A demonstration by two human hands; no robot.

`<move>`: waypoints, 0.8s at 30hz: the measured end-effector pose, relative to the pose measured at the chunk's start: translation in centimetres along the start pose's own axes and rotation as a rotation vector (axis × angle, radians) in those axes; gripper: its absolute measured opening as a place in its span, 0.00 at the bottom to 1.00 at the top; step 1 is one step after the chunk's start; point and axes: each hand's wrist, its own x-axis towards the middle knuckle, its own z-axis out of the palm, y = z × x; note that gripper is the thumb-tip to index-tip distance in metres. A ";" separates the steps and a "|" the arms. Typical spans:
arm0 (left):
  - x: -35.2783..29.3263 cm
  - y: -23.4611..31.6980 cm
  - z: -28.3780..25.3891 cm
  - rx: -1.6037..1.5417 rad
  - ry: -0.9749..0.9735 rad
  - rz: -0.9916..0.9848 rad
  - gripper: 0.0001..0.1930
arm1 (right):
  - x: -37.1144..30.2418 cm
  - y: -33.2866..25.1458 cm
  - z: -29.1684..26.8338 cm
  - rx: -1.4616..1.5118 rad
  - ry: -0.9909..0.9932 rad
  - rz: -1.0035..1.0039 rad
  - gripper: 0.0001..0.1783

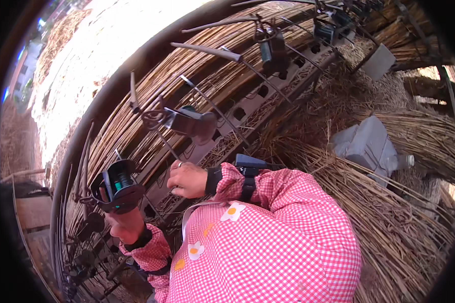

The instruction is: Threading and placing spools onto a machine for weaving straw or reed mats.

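My left hand (126,225) is closed around the underside of a dark spool holder (117,186), with green thread showing inside. My right hand (187,180) is just to its right, fingers curled in a pinch beside a thin metal rod (165,144). Whatever lies between those fingertips is too small to make out. Beyond my hands, long dry reeds (151,91) lie in a thick layer along a slanting frame. A second dark holder (191,124) rests on the reeds ahead of my right hand.
More holders (273,50) and thin rods stick out along the frame's far side. A long rail with dark holes (238,113) runs below the reeds. At the right are a loose reed bundle (349,202), a grey wrapped bundle (371,141) and a flat grey plate (379,61).
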 end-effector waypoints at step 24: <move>7.0 -0.8 0.8 -0.666 -0.736 -0.260 0.32 | 1.3 0.0 1.8 -0.284 0.054 0.061 0.12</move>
